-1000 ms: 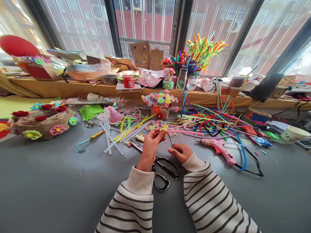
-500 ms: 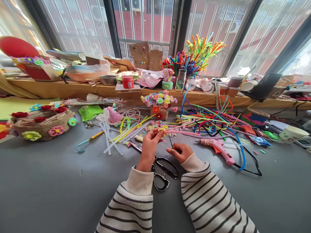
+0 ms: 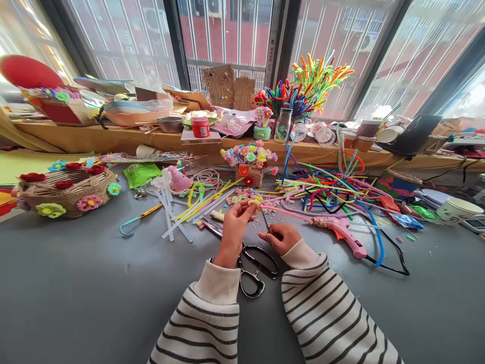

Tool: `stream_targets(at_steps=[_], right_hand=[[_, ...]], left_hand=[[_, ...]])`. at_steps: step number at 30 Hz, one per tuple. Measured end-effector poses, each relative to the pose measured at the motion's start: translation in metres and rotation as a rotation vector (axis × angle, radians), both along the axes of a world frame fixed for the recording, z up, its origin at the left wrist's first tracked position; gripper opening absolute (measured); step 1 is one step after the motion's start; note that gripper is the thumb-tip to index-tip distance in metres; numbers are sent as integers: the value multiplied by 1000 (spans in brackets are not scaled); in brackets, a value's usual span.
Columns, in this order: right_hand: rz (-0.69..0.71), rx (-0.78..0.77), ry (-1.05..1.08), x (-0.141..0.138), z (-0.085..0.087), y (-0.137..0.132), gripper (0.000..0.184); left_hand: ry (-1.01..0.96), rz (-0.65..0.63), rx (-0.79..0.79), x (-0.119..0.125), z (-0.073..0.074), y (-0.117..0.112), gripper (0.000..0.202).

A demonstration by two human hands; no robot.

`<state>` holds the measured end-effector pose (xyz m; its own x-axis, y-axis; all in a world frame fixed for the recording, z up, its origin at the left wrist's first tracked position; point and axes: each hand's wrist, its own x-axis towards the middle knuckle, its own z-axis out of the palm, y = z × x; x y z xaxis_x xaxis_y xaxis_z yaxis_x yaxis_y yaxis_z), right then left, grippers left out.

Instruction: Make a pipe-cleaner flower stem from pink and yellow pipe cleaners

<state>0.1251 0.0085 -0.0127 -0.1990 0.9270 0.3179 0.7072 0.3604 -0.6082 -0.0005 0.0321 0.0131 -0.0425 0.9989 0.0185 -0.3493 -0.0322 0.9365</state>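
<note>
My left hand [image 3: 234, 225] pinches a small yellow fuzzy flower [image 3: 254, 202] between thumb and fingertips, above the middle of the table. Across from it, my right hand [image 3: 282, 237] is closed around a slim dark metal tool [image 3: 264, 220], whose thin end points up toward the flower. Whether the tip touches the flower I cannot tell. Large black-handled scissors [image 3: 261, 260] lie on the grey table beneath and between my hands, their blades partly hidden by my left wrist. Behind the flower are scattered small pastel clippings [image 3: 242, 194].
A pink glue gun [image 3: 343, 232] lies to the right, with a heap of pipe cleaners [image 3: 322, 184] behind it. White glue sticks [image 3: 170, 215] lie to the left. A twine basket with fuzzy flowers [image 3: 68, 194] stands far left; a small flower pot [image 3: 252, 172] stands at the back.
The yellow flower and my left fingertips have shifted very slightly. Both hands keep their grips, and the whole view has moved a little to the right.
</note>
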Motion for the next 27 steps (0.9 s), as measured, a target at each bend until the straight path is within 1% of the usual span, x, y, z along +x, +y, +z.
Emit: stream_targets(at_steps=[4, 8, 12, 17, 24, 27], right_hand=[[-7, -18, -70, 0, 1, -1, 41], [-31, 19, -99, 1, -2, 1, 40], [-18, -4, -55, 1, -3, 2, 39], [47, -55, 7, 0, -1, 1, 40], [54, -19, 25, 2, -2, 3, 40], [45, -29, 6, 2, -3, 2, 40]], left_hand=[[11, 5, -12, 0, -1, 0, 24], [16, 23, -6, -1, -4, 2, 26], [12, 26, -8, -1, -4, 2, 26], [32, -12, -4, -1, -2, 1, 24], [36, 8, -7, -2, -2, 2, 26], [41, 2, -13, -1, -1, 2, 26]])
